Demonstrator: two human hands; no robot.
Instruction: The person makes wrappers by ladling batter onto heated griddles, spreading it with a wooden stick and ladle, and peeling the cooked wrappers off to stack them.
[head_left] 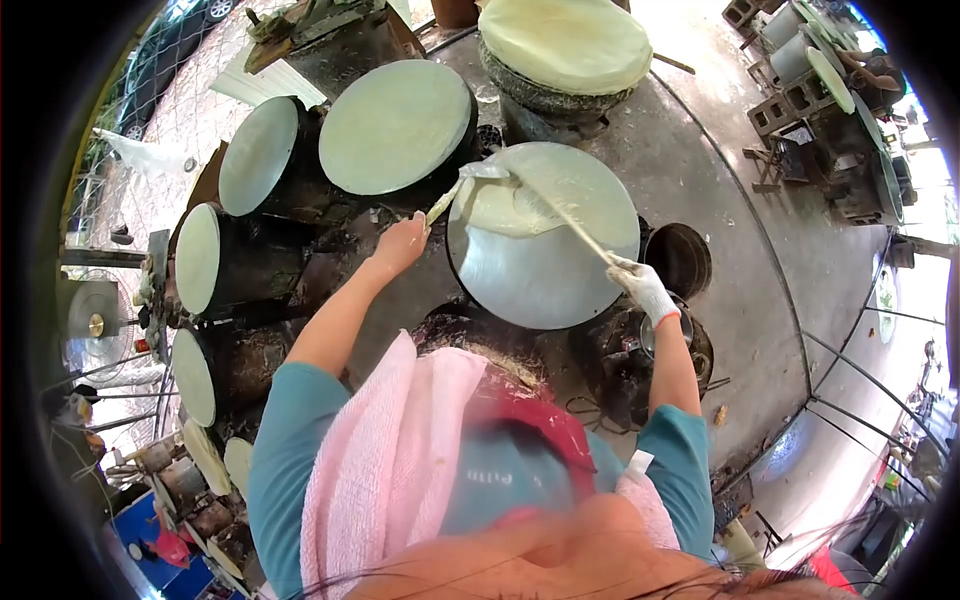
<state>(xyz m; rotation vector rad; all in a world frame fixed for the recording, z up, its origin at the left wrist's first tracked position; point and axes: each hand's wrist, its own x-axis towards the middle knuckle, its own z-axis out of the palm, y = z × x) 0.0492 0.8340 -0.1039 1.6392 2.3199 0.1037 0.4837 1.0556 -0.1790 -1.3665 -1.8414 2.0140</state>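
Before me is a round metal griddle (530,275), its far half coated with pale, wet batter (505,205) and its near half bare and shiny. My left hand (403,243) is bare and wrapped round a short, batter-smeared handle (442,203); a pale, flattish head at its far end meets the griddle's upper left rim. My right hand (642,287), in a white glove with an orange cuff, grips a long, thin stick (565,213). This stick slants over the griddle, its far end close to the other tool's head in the batter; its tip's shape is unclear.
More round plates, one pale and coated (398,125), stand on drums to the left. A large pale disc (565,45) tops a drum at the back. A dark, open pot (680,258) stands right of the griddle. A person (880,80) is at the far right.
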